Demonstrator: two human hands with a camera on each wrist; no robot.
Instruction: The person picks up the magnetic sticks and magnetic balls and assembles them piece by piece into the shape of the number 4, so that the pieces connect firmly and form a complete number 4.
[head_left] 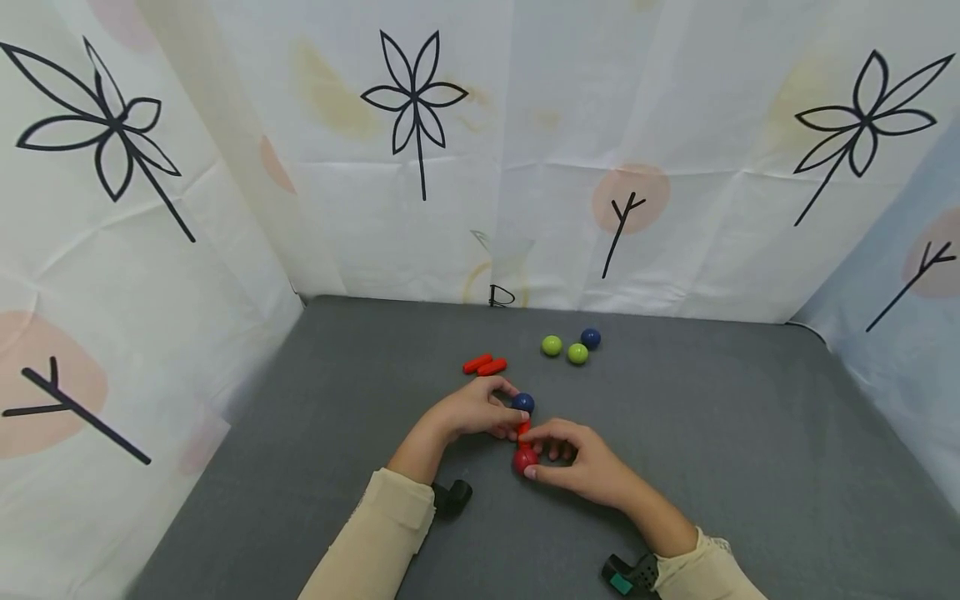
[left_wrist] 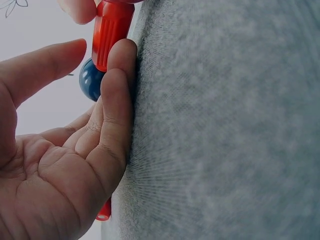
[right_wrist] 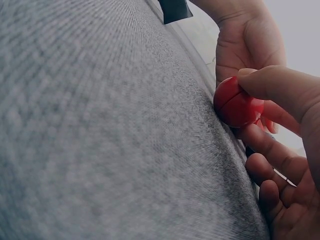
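A blue ball [head_left: 522,403], a short red ribbed rod [left_wrist: 111,37] and a red ball [head_left: 525,460] stand in one line on the grey cloth. My left hand [head_left: 480,408] has its forefinger and thumb around the blue ball, the thumb by the rod's far end. In the left wrist view the other fingers lie along the cloth beside the rod. My right hand [head_left: 588,462] pinches the red ball, thumb on its near side and forefinger by the rod. The right wrist view shows the thumb pressed on the red ball [right_wrist: 237,104], which has a dark groove.
Two red rods [head_left: 485,365] lie beyond my left hand. Farther back are two green balls [head_left: 552,345] and another blue ball [head_left: 591,338]. White printed cloth walls [head_left: 480,233] rise at the back and sides of the grey surface [head_left: 712,400].
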